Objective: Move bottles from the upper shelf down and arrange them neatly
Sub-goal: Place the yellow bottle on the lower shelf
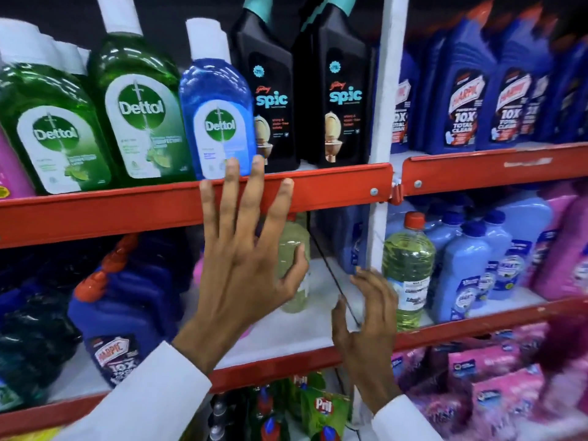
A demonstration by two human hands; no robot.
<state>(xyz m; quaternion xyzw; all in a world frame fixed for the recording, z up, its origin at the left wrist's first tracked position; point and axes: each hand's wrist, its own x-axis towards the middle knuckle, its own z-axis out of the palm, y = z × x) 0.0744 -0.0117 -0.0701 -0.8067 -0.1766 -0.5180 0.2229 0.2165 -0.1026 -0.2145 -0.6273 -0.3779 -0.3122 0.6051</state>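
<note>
Your left hand [245, 259] is raised flat against the red rail [127, 208] of the upper shelf, fingers spread wide apart and holding nothing. Two fingertips overlap the base of the blue Dettol bottle [219, 116], which stands on the upper shelf just behind the rail; whether they touch it cannot be told. To its left stand two green Dettol bottles [140, 106], tilted slightly; to its right, two black Spic bottles [270, 97], upright. A white post [386, 90] divides this bay from the next, where blue Harpic bottles [464, 100] fill the upper shelf.

Your right hand [366, 316] is lower, near the post at the level of the lower shelf [318, 313], fingers loosely curled and apart, gripping nothing. A pale green bottle [294, 249] stands on the lower shelf, partly hidden behind your left thumb. A second bottle with a red cap [410, 268] stands just right of the post, beside light blue bottles [467, 268] and pink bottles [566, 249]. Dark blue Harpic bottles [114, 300] lean at the left of the lower shelf. Both sleeves are white.
</note>
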